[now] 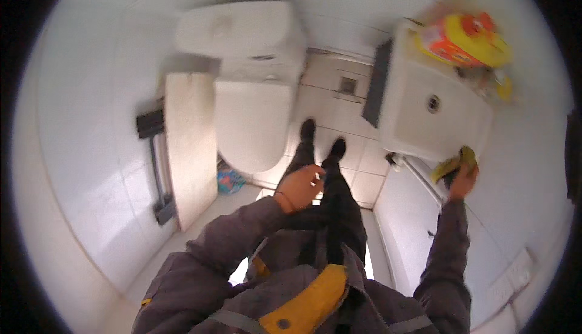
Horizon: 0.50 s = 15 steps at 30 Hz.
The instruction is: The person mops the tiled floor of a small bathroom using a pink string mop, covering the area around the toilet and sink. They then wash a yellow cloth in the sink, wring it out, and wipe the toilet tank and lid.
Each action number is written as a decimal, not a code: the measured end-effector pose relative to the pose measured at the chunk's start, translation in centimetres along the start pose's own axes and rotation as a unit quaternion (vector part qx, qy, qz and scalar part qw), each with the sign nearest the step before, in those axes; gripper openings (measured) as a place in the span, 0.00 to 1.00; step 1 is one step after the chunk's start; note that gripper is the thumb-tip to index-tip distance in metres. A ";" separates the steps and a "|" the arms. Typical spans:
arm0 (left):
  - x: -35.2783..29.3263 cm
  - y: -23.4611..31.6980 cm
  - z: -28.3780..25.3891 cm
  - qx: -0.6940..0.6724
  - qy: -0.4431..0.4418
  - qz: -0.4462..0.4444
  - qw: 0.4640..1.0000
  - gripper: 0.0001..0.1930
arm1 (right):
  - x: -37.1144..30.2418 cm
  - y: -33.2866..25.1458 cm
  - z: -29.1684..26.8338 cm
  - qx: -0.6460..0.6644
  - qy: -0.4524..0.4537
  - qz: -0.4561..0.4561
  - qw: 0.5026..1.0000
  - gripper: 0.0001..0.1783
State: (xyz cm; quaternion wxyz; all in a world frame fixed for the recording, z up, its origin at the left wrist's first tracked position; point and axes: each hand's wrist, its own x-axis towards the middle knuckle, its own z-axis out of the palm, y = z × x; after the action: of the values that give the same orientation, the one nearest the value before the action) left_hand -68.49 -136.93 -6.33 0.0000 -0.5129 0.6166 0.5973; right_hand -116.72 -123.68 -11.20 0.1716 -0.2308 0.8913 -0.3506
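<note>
My right hand [464,182] grips a yellow-green cloth [447,168] at the near right edge of the white sink [418,141]. The cloth drapes over the rim and hangs on both sides of my fingers. In front of my body, over my legs, my left hand [300,188] is held in the air. Its fingers are loosely bent with a gap between them, and I see nothing in it. A round drain [433,103] shows in the basin.
A yellow and orange bag [464,40] stands on the sink's far right corner. To the left is a white toilet [251,122] with its lid down. A pale board [189,146] leans beside it, near a blue package [230,181]. The tiled floor has a square drain [347,85].
</note>
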 end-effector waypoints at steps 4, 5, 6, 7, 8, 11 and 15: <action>-3.4 -2.2 2.1 -0.149 -0.037 -0.071 0.986 0.20 | -12.9 -8.2 7.0 0.115 -0.115 -0.063 0.985 0.24; -3.9 -2.2 2.3 -0.176 -0.019 -0.067 0.982 0.22 | -15.9 -9.6 9.8 0.095 -0.186 -0.084 0.974 0.24; -4.6 -2.4 2.2 -0.186 -0.001 -0.076 0.980 0.22 | -18.1 -11.6 13.3 0.071 -0.257 -0.108 0.958 0.24; -4.8 -2.8 2.2 -0.191 0.015 -0.081 0.978 0.22 | -19.5 -15.1 16.7 0.068 -0.316 -0.128 0.938 0.24; -5.0 -3.6 2.1 -0.200 0.032 -0.084 0.976 0.23 | -20.1 -15.0 21.0 0.059 -0.348 -0.174 0.919 0.27; -7.4 -8.4 2.3 -0.214 0.100 -0.142 0.961 0.20 | -20.7 -18.9 31.6 -0.085 -0.439 -0.317 0.837 0.28; -8.7 -18.7 3.3 -0.249 0.138 -0.241 0.928 0.18 | -20.2 -15.1 47.8 -0.196 -0.363 -0.613 0.674 0.30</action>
State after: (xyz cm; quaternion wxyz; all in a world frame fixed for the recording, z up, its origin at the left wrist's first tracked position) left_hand -54.57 -124.55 -15.67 -0.0691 -0.7069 0.2997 0.6370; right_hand -73.04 -148.82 -30.88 0.1785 -0.8630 0.4653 -0.0831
